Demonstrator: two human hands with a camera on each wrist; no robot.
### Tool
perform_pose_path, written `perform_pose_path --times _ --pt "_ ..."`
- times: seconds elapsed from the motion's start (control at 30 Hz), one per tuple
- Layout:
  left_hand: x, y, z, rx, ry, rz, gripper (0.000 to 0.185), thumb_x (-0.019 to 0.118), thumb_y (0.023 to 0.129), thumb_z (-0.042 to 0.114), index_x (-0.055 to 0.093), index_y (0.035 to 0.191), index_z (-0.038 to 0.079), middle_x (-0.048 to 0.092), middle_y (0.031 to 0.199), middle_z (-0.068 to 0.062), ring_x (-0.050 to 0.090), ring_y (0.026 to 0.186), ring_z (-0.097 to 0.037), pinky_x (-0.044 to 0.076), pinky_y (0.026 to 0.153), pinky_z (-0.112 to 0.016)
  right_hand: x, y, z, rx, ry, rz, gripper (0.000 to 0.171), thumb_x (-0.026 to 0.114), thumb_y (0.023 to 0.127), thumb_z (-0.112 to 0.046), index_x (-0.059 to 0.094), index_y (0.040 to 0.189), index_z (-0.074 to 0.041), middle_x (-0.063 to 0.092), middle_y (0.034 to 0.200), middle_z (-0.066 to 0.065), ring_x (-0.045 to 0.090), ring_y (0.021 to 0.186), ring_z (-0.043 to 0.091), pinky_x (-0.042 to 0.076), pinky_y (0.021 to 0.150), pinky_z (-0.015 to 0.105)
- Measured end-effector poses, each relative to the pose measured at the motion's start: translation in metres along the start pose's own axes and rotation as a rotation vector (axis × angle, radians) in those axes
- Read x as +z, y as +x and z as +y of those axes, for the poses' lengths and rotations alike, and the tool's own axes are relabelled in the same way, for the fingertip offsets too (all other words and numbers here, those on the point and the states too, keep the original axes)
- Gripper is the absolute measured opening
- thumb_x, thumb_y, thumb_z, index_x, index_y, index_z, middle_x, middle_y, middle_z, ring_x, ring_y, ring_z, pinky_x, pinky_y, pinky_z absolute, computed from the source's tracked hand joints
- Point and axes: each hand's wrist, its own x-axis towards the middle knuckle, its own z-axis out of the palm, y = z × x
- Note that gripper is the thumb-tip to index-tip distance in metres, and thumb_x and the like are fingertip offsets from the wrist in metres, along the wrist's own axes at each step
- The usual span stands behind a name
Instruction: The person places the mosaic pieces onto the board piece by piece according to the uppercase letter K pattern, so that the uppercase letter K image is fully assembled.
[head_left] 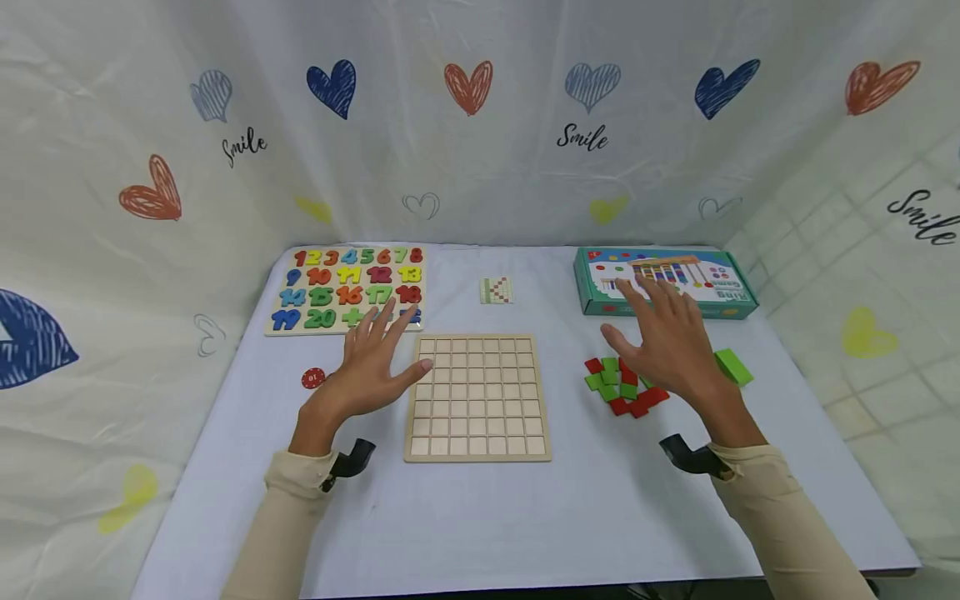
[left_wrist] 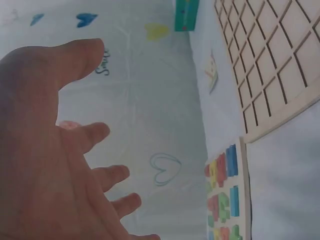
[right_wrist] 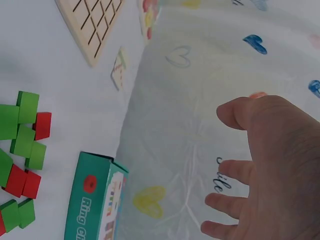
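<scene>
My left hand [head_left: 371,371] hovers with spread fingers between the wooden number board [head_left: 344,327] and the wooden grid board [head_left: 408,417], overlapping the grid's left edge in the head view. The left wrist view shows that palm holding nothing. Over on the right, my right hand [head_left: 667,342] is raised, fingers extended, above a loose pile of red and green tiles [head_left: 628,390], part of which it hides. Nothing is in its grasp in the right wrist view either. The grid board's square cells are bare wood. A small patterned card [head_left: 497,290] lies beyond the grid.
A teal box [head_left: 667,307] with a printed lid stands at the back right. One green block [head_left: 733,367] sits right of my right hand, and a red round piece [head_left: 312,378] lies beside my left wrist. A printed curtain [head_left: 510,183] hangs behind the white-covered table [head_left: 480,525].
</scene>
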Motion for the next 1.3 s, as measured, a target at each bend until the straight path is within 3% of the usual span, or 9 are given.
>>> perform_pose_path --times 0.23,0.47,0.8,1.1,1.3 --pt "0.017 0.0 -0.015 -0.004 -0.074 0.006 0.088 0.064 0.102 0.051 0.019 0.172 0.023 0.005 0.179 -0.017 0.001 0.163 -0.045 0.001 0.124 -0.073 0.004 -0.002 0.004 -0.005 0.013 -0.004 0.079 0.063 0.102 -0.046 0.033 0.167 -0.011 0.029 0.168 0.026 0.022 0.154 0.051 0.013 0.119 0.079" --pt "0.038 0.008 -0.034 -0.023 -0.097 -0.04 0.081 0.063 0.105 0.04 0.02 0.172 0.022 0.01 0.178 -0.017 0.006 0.161 -0.049 0.005 0.123 -0.076 0.005 0.0 0.006 -0.017 0.007 0.006 0.078 0.063 0.102 -0.046 0.035 0.166 -0.01 0.031 0.168 0.026 0.025 0.153 0.052 0.018 0.118 0.078" --pt "0.056 0.006 -0.048 -0.062 -0.115 -0.095 0.079 0.062 0.104 0.033 0.022 0.171 0.025 0.007 0.179 -0.011 0.0 0.162 -0.047 -0.001 0.121 -0.077 0.007 0.001 0.009 0.001 0.01 -0.03 0.077 0.063 0.102 -0.044 0.036 0.165 -0.009 0.032 0.166 0.028 0.027 0.152 0.053 0.02 0.12 0.075" --pt "0.069 0.006 -0.057 -0.079 -0.044 -0.139 0.075 0.065 0.103 0.037 0.034 0.168 0.017 0.009 0.179 -0.014 0.0 0.162 -0.049 -0.005 0.12 -0.079 0.017 -0.002 0.02 0.02 0.045 -0.097 0.075 0.065 0.103 -0.042 0.039 0.163 -0.006 0.037 0.164 0.028 0.03 0.151 0.052 0.022 0.119 0.076" --pt "0.074 0.005 -0.055 -0.084 -0.02 -0.171 0.075 0.063 0.103 0.041 0.033 0.168 0.018 0.008 0.179 -0.013 -0.003 0.162 -0.049 -0.007 0.12 -0.079 0.038 -0.008 0.04 0.028 0.042 -0.228 0.068 0.069 0.102 -0.033 0.046 0.159 -0.007 0.039 0.163 0.029 0.031 0.15 0.053 0.023 0.119 0.076"
